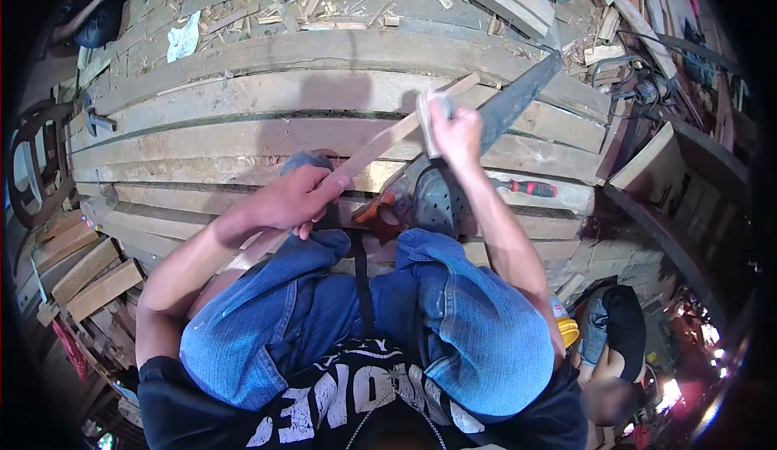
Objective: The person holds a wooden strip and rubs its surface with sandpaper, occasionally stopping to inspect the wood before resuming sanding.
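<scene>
My left hand [303,197] is closed round the near end of a narrow wooden strip [380,144], which slants up and to the right. At the strip's far part, my right hand [455,130] grips a thin, pale flat piece [426,130] that touches or nearly touches the strip's side; motion blurs it. Behind my right hand a handsaw [522,98] lies on the planks, its orange-brown handle [380,214] near my feet. A dark perforated shoe [437,199] rests beside the saw.
Long planks [243,136] run crosswise under me. A red and black screwdriver [532,188] lies at the right, a hammer [99,121] at the left. Wooden box-like frame [660,154] and cables [623,78] are at the right. One person sits lower right [619,329], another upper left [101,25].
</scene>
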{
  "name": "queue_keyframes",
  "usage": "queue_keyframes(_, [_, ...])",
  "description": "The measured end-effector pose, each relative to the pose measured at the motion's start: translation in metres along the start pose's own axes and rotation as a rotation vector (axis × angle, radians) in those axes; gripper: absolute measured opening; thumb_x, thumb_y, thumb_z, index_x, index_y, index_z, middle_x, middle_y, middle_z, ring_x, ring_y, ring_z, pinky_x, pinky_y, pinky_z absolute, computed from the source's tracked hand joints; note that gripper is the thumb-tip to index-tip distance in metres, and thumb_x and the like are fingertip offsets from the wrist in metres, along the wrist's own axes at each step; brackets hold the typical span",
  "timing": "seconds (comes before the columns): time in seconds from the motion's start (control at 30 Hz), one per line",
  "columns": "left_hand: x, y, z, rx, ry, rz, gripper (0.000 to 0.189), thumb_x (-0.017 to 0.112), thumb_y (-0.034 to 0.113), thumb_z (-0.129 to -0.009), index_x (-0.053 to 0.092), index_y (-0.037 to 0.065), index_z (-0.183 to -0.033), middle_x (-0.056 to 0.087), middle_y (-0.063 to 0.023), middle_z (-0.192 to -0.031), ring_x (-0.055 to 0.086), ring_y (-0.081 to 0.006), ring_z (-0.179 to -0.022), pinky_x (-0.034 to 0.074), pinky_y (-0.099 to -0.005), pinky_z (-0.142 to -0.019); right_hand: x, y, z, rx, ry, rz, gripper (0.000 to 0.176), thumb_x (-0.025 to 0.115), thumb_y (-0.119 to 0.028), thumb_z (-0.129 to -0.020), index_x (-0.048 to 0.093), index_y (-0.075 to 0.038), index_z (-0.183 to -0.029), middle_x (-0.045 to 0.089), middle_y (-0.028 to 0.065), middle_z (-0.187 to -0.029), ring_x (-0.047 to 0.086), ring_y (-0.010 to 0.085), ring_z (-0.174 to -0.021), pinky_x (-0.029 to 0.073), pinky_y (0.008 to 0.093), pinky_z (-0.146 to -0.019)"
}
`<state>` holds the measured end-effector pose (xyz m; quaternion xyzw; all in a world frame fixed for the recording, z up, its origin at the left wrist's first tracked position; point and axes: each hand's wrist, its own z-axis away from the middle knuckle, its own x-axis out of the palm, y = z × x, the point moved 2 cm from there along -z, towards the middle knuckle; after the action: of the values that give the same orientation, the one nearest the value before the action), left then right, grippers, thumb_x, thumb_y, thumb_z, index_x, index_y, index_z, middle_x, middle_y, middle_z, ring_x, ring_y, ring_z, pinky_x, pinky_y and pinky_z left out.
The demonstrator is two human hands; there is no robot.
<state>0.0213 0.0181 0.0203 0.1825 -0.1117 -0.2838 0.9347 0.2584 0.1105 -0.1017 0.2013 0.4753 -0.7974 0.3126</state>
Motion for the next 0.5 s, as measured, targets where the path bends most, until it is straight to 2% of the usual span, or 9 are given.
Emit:
queue_keyframes(0.03, [-0.001,0.000,-0.001,-0.002,0.013,-0.021,0.052,0.040,0.046,-0.101,0.051,-0.002,-0.084,0.053,-0.0046,-0.062,0.058,-0.0139,-0.045,0.047,-0.0286,-0.042,0.007,-0.008,0.017,-0.158,0.053,-0.103,0.046,0.068,-0.042,-0.083,0.072,0.002,-0.073,0.062,0.0209,-0.056,0.066,0.0300,-0.052,0.051,0.0396,-0.051])
queue_keyframes(0.07, [-0.002,-0.001,-0.003,0.004,0.021,-0.026,0.052,0.040,0.046,-0.101,0.051,-0.002,-0.084,0.053,-0.0046,-0.062,0.058,-0.0139,-0.045,0.047,-0.0286,-0.042,0.016,-0.014,0.027,-0.426,0.209,-0.244,0.046,0.069,-0.041,-0.084,0.072,0.003,-0.072,0.058,0.0214,-0.051,0.063,0.0294,-0.045,0.047,0.0406,-0.045])
queue_keyframes(0.13, [-0.001,-0.007,-0.005,0.068,0.004,-0.028,0.052,0.040,0.046,-0.101,0.052,-0.002,-0.084,0.052,-0.0042,-0.060,0.056,-0.0135,-0.044,0.046,-0.0289,-0.042,0.008,-0.007,0.018,-0.374,0.097,-0.111,0.045,0.070,-0.041,-0.084,0.072,0.003,-0.073,0.059,0.0211,-0.052,0.061,0.0282,-0.044,0.046,0.0408,-0.046])
queue_keyframes(0.2, [-0.001,-0.007,-0.005,0.052,0.000,-0.017,0.052,0.039,0.046,-0.101,0.052,-0.002,-0.084,0.052,-0.0039,-0.059,0.055,-0.0134,-0.043,0.045,-0.0289,-0.042,-0.003,0.004,-0.013,-0.238,0.240,-0.099,0.044,0.070,-0.041,-0.084,0.072,0.002,-0.073,0.059,0.0202,-0.052,0.061,0.0269,-0.043,0.046,0.0388,-0.046])
queue_keyframes(0.23, [0.000,-0.006,-0.005,0.045,0.002,-0.005,0.052,0.039,0.045,-0.101,0.052,-0.002,-0.084,0.052,-0.0037,-0.058,0.055,-0.0132,-0.043,0.044,-0.0289,-0.041,-0.013,0.009,-0.021,-0.147,0.203,-0.103,0.045,0.069,-0.040,-0.085,0.070,0.002,-0.070,0.057,0.0212,-0.052,0.061,0.0271,-0.044,0.046,0.0384,-0.046])
queue_keyframes(0.27, [-0.001,-0.007,-0.006,0.049,0.005,-0.013,0.052,0.039,0.045,-0.101,0.052,-0.002,-0.084,0.052,-0.0037,-0.058,0.055,-0.0132,-0.043,0.044,-0.0289,-0.041,-0.010,0.008,-0.017,-0.149,0.210,-0.107,0.045,0.069,-0.040,-0.085,0.070,0.002,-0.070,0.057,0.0212,-0.052,0.061,0.0271,-0.044,0.046,0.0384,-0.046])
queue_keyframes(0.37, [-0.002,-0.007,-0.005,0.063,-0.023,0.001,0.046,0.040,0.045,-0.101,0.050,0.003,-0.084,0.046,0.0006,-0.055,0.049,-0.0093,-0.042,0.040,-0.0256,-0.039,-0.001,-0.007,0.012,-0.372,0.133,-0.042,0.046,0.064,-0.039,-0.089,0.067,0.002,-0.066,0.055,0.0227,-0.052,0.061,0.0362,-0.048,0.046,0.0405,-0.046])
queue_keyframes(0.5, [0.001,-0.003,-0.003,0.009,-0.017,0.011,0.046,0.040,0.045,-0.101,0.051,0.003,-0.085,0.046,0.0003,-0.055,0.050,-0.0096,-0.043,0.040,-0.0254,-0.040,-0.018,0.009,-0.039,-0.251,0.244,0.020,0.039,0.065,-0.032,-0.088,0.067,0.000,-0.066,0.055,0.0235,-0.054,0.060,0.0381,-0.048,0.045,0.0414,-0.045])
